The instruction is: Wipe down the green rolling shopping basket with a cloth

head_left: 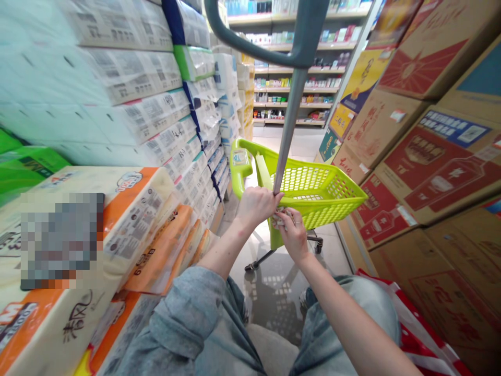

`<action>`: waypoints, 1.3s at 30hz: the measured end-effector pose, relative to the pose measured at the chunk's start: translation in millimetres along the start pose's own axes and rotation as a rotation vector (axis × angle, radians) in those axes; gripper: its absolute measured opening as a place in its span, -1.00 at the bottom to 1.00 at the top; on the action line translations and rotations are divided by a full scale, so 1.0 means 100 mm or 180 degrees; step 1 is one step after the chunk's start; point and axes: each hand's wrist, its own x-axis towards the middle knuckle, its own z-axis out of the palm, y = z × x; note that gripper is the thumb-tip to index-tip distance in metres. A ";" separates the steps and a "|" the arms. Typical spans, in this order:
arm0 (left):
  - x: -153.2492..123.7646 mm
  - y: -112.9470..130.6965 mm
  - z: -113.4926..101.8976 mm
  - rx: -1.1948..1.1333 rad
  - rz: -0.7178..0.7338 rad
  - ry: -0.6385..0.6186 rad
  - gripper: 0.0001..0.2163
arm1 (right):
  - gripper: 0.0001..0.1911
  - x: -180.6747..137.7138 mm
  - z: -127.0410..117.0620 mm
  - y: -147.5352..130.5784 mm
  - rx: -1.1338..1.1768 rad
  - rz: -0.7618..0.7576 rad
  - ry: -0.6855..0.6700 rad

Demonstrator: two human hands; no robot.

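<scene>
A yellow-green plastic shopping cart basket (317, 183) stands in front of me on dark wheels. In front of it rises a slanted grey metal pole (290, 120) with a grey loop handle (254, 51) at its top. Around the pole's lower end my left hand (256, 202) is closed. Just below and to the right, my right hand (294, 234) is closed on a small crumpled patterned cloth (278, 217), pressed close to the pole. The basket's near rim lies behind both hands. Fingertips of the right hand are partly hidden by the cloth.
Stacked tissue packs (141, 115) wall the left side, with an orange and cream pack (136, 209) near my arm. A pixelated dark flat object lies on it. Cardboard cartons (434, 172) line the right. Stocked shelves (297, 75) stand beyond the tiled floor (301, 137).
</scene>
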 end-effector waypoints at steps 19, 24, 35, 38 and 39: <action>0.01 0.01 -0.03 -0.0105 -0.0070 -0.0131 -0.45 | -0.66 -0.38 0.13 0.21 -0.0181 -0.0121 -0.0962; 0.01 0.01 -0.01 -0.0050 -0.0019 -0.0084 -0.44 | -0.67 -0.23 0.07 0.09 0.0059 0.0013 -0.0456; 0.01 0.00 0.01 -0.0092 -0.0048 -0.0052 -0.45 | -0.63 -0.60 0.24 0.36 -0.0496 -0.0356 -0.1163; 0.00 0.00 0.02 -0.0154 -0.0077 -0.0048 -0.45 | -0.67 -0.68 0.23 0.40 -0.0383 0.0076 -0.0842; 0.00 0.00 0.02 -0.0169 -0.0078 -0.0042 -0.45 | -0.68 -0.65 0.21 0.39 -0.0311 0.0202 -0.0691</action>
